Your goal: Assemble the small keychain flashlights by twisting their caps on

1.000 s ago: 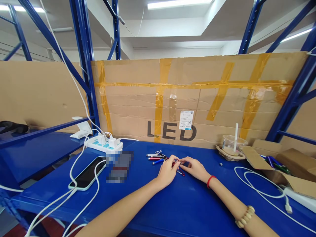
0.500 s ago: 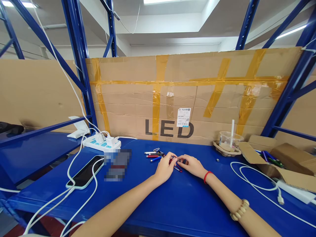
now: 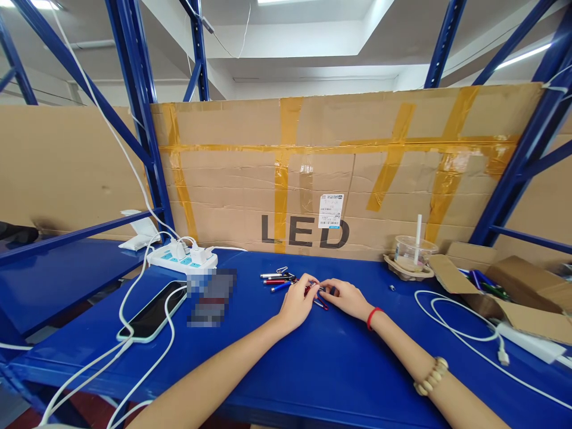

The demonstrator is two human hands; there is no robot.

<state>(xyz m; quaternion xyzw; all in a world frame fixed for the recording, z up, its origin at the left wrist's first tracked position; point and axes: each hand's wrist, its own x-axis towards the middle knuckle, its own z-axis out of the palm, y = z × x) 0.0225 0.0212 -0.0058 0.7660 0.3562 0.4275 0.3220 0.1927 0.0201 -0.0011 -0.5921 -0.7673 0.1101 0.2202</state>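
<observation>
My left hand (image 3: 297, 302) is closed around a small red metallic piece (image 3: 307, 290), mostly hidden by the fingers. The fingertips of my right hand (image 3: 350, 299) pinch at the same spot from the right, touching or nearly touching the left fingertips; what lies between them is too small to make out. Just below the fingers shows a red carabiner-like clip (image 3: 322, 305). Left of my left hand lies a little pile of slim pen-shaped cylinders (image 3: 274, 282) in silver, red and blue, with a silver clip (image 3: 282, 270) behind them.
A phone (image 3: 152, 316), white cables and a power strip (image 3: 163, 260) occupy the left. At right are a plastic cup (image 3: 406, 253) in a carton holder, a coiled white cable (image 3: 440, 322) and an open cardboard box (image 3: 536, 322). A tiny metallic part (image 3: 392, 288) lies nearby. Cardboard (image 3: 232, 196) walls the back.
The whole view has shifted slightly. Both hands keep nearly the same pose over the same spot, and the things on the table lie as before.
</observation>
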